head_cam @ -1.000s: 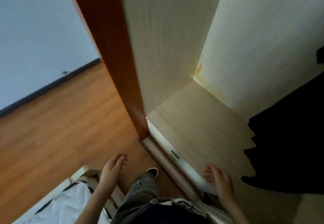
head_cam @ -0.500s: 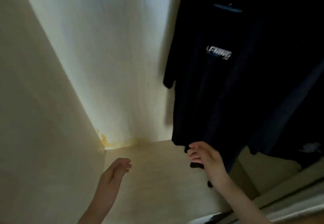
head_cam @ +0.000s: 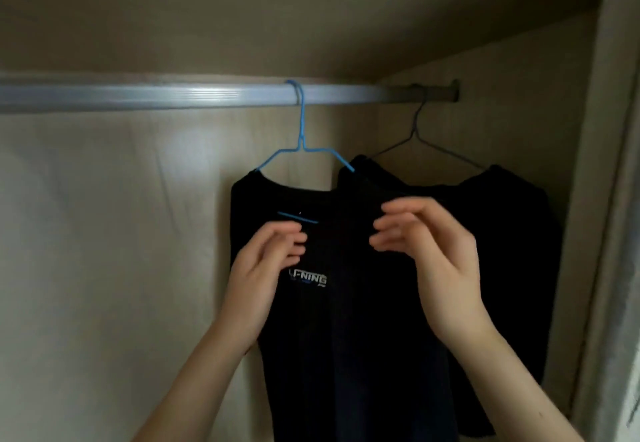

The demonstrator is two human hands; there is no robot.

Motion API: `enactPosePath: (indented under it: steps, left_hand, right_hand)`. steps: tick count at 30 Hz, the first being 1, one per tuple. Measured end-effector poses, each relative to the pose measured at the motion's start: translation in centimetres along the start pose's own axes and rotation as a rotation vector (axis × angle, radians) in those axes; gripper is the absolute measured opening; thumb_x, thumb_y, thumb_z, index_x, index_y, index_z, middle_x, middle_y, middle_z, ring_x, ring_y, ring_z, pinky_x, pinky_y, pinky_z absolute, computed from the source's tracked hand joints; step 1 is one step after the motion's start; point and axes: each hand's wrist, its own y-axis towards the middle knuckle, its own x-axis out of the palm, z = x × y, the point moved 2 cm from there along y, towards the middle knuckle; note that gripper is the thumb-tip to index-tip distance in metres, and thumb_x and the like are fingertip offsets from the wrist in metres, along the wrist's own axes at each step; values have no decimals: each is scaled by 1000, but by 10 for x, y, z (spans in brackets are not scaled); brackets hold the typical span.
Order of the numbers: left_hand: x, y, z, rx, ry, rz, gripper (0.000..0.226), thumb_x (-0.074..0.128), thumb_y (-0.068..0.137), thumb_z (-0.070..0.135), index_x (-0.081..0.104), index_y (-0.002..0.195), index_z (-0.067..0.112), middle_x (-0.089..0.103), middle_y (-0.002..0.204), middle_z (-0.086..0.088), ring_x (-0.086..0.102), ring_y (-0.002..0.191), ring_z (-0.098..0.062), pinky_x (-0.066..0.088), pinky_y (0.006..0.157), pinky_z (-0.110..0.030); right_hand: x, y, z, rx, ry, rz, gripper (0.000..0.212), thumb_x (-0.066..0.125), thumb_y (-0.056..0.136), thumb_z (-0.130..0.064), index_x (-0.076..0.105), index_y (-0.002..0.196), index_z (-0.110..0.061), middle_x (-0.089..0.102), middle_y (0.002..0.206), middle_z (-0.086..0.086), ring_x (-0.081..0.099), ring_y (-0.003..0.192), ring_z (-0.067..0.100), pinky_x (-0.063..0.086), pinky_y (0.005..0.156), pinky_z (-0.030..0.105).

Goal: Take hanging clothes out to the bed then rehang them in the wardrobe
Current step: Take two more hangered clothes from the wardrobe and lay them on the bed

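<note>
Both hands are raised inside the wardrobe [head_cam: 104,234], in front of a black shirt [head_cam: 346,320] that hangs on a blue hanger [head_cam: 302,144]. The left hand [head_cam: 259,275] has its fingers loosely curled, tips near the shirt's chest just under the neckline; whether they touch the cloth cannot be told, and they hold nothing plainly. A short blue strip of the hanger shows through the neck opening just above the left fingertips. The white logo [head_cam: 308,279] on the shirt sits just right of the left hand's palm, between the two hands and lower than the fingertips.

The right hand [head_cam: 426,244] is half open, fingers bent and pointing left, thumb above them, in front of the shirt's shoulder area; no grip on the cloth shows. The blue hanger's hook goes over the rail [head_cam: 173,95] well above both hands, nearer the left one. Behind and to the right of the right hand hangs a second dark garment [head_cam: 512,234] on a grey hanger [head_cam: 419,137], its hook on the same rail near the bracket at the wardrobe's side wall. The second garment's collar edge overlaps the first shirt's shoulder just above the right hand
</note>
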Motion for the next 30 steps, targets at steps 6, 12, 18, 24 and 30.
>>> enactPosePath:
  steps: [6,12,18,24,30]
  left_hand:
    - [46,82,42,-150,-348,27,22,49,97,18,57,112,4,66,109,-15,66,99,-23,53,88,-29]
    - [77,103,50,-343,-678,-69,18,41,100,13,53,91,4,65,102,-20,68,90,-25,54,85,-30]
    - [75,106,53,-312,-739,101,25,39,100,4,51,78,4,47,61,-6,58,42,-11,47,43,-18]
    - [58,107,72,-351,-796,125,36,24,101,4,38,69,12,32,35,7,27,26,-3,21,31,-13]
    - [16,95,102,-341,-568,26,30,28,98,3,41,73,10,32,41,7,27,30,-3,22,34,-14]
  right_hand:
    - [-20,126,-5,-189,-627,304,30,50,93,-19,61,120,-12,65,112,7,62,103,21,51,90,36]
    - [-48,196,60,406,-1166,56,33,44,92,-31,59,114,-10,62,119,16,58,105,34,47,96,44]
    - [-56,211,70,421,-969,-55,26,52,94,-14,62,114,-2,62,113,18,61,107,35,48,84,33]
    - [-29,212,70,581,-554,-39,55,59,93,-11,39,144,-4,51,140,15,53,121,30,43,87,33]
    - [5,191,38,597,-210,-11,28,37,98,-6,57,78,-5,42,65,4,37,40,10,24,28,16]
